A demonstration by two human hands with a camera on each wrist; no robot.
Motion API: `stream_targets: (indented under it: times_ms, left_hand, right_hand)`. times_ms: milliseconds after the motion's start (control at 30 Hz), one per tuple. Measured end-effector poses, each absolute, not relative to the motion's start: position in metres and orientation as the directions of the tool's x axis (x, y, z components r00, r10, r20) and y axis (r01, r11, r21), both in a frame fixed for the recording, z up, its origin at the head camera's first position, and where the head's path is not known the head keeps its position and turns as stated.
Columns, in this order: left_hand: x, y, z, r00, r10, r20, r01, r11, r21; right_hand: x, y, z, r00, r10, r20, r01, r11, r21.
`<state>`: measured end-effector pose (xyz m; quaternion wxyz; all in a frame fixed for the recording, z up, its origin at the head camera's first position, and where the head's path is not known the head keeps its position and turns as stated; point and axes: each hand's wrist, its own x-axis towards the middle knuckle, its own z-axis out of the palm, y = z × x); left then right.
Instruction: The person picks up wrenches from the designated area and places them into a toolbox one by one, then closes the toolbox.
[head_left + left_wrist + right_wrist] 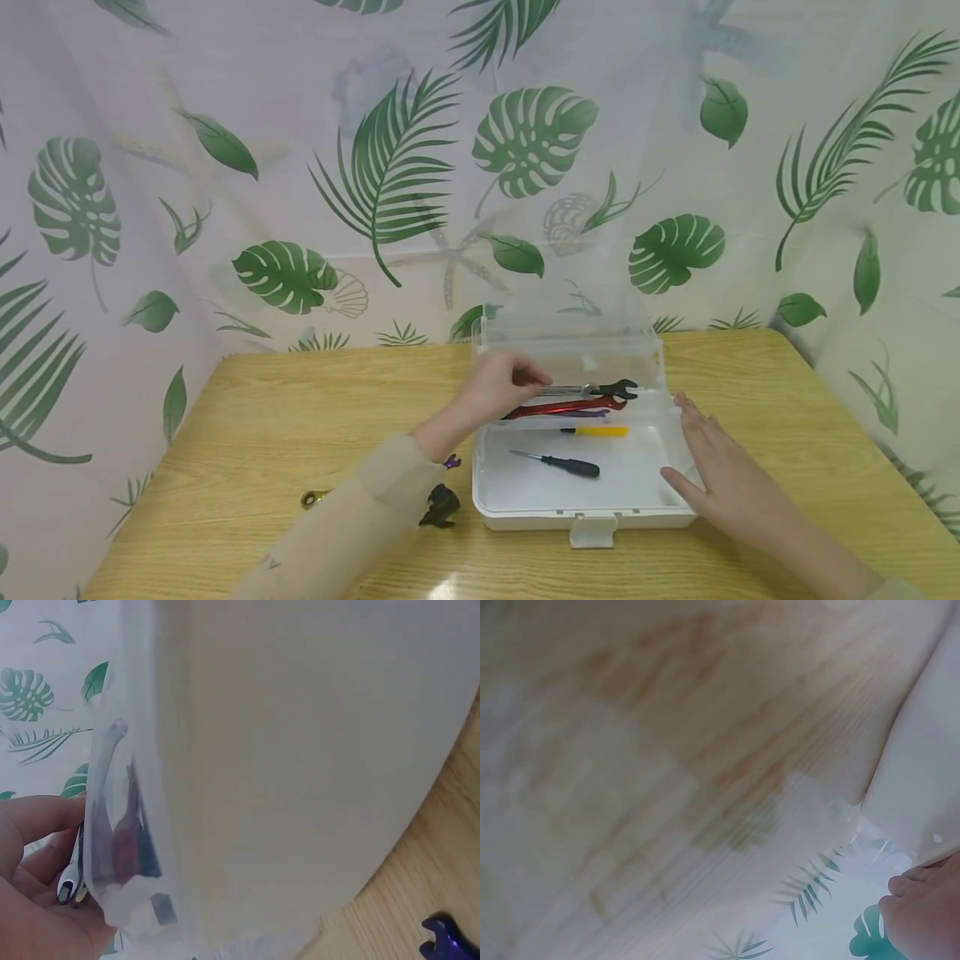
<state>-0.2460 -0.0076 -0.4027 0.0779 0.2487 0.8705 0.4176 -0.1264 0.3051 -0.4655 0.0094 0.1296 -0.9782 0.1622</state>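
Note:
An open white plastic box with a clear raised lid stands mid-table. My left hand pinches the silver handle of a black-headed wrench over the box's back part. In the left wrist view, the same wrench shows through the clear wall beside my fingers. Under it lie a red tool, a yellow-handled screwdriver and a black-handled screwdriver. My right hand lies flat with straight fingers against the box's right side; its fingertips appear by the box corner.
On the wooden table left of the box lie a brass-coloured tool end, a black object and a small purple wrench, whose purple head also shows in the left wrist view. A leaf-print curtain encloses the table.

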Motion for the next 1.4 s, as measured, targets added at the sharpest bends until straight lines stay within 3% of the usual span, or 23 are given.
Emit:
stream_targets:
  times_ms: [933, 1400]
  left_hand:
    - [-0.252, 0.010, -0.412, -0.851, 0.520, 0.081, 0.406, 0.552, 0.729]
    - [-0.253, 0.006, -0.407, -0.852, 0.518, 0.070, 0.379, 0.519, 0.766]
  right_hand:
    - [-0.127, 0.305, -0.465, -0.965, -0.254, 0.065, -0.261, 0.906, -0.332]
    - [-0.126, 0.304, -0.464, -0.970, -0.237, 0.043, -0.238, 0.910, -0.340]
